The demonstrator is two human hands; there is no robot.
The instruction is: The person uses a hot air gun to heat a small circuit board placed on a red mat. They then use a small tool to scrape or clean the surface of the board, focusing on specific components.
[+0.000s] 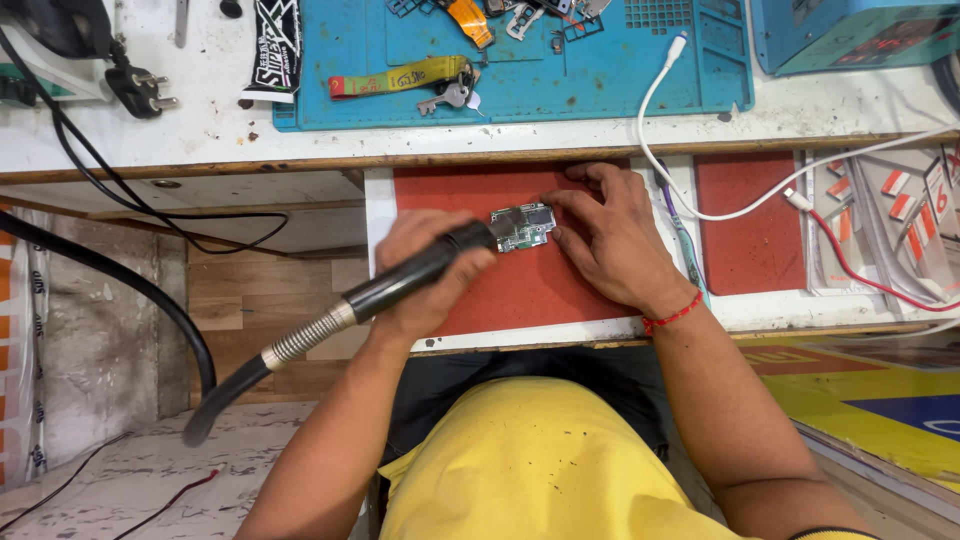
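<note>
The left hand point(425, 275) is clamping around a black wand point(420, 270) on a ribbed hose point(300, 340), and the wand tip is pointing at a small green board point(523, 226), touching or nearly touching its left edge. The board is lying on a red mat point(520, 290) on a pull-out shelf below the table point(500, 135). The right hand point(610, 245) is pressing flat, fingers point(575, 205) bearing on the board's right edge and top, closed on nothing. Risk: the fingers are sitting just beside the tip, so a slip could be bringing them into contact with it. The board is being held by finger pressure alone and could be skidding on the mat. The white cable point(700, 205) is lying near the right wrist and could be snagging
</note>
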